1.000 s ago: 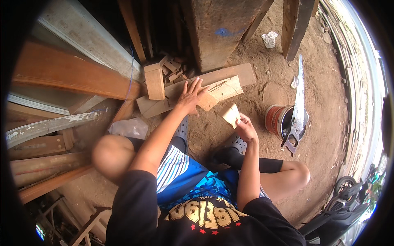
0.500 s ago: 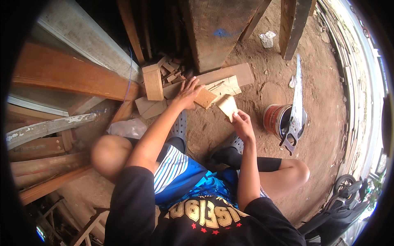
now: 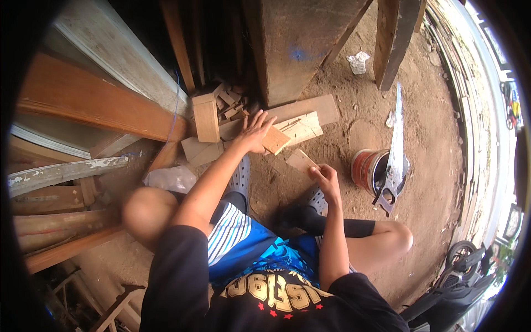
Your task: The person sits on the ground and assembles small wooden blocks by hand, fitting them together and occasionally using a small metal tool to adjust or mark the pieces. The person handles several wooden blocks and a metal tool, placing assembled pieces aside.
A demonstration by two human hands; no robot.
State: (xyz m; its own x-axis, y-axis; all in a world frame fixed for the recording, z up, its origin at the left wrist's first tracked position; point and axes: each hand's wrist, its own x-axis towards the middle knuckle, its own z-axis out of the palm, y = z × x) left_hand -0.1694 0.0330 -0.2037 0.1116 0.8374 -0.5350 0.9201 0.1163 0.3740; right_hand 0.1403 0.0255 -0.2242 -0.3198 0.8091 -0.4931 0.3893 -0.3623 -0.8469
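Observation:
I squat on a dirt floor facing a pile of wood offcuts. My left hand (image 3: 255,131) rests with fingers spread on a small square wood block (image 3: 275,140) at the edge of the pile. My right hand (image 3: 325,178) grips a thin flat piece of wood (image 3: 300,161) just above the ground. Flat boards (image 3: 303,117) lie beyond both hands, and a thicker upright block (image 3: 206,117) stands to the left of my left hand.
A handsaw (image 3: 394,155) rests across a small red-banded can (image 3: 368,169) at my right. A wide post (image 3: 298,44) rises ahead. Long planks (image 3: 94,105) are stacked on the left. A clear plastic bag (image 3: 172,178) lies by my left knee.
My right hand has carried the thin wood piece down and slightly right, away from the pile. My left hand stays on the small block among the offcuts.

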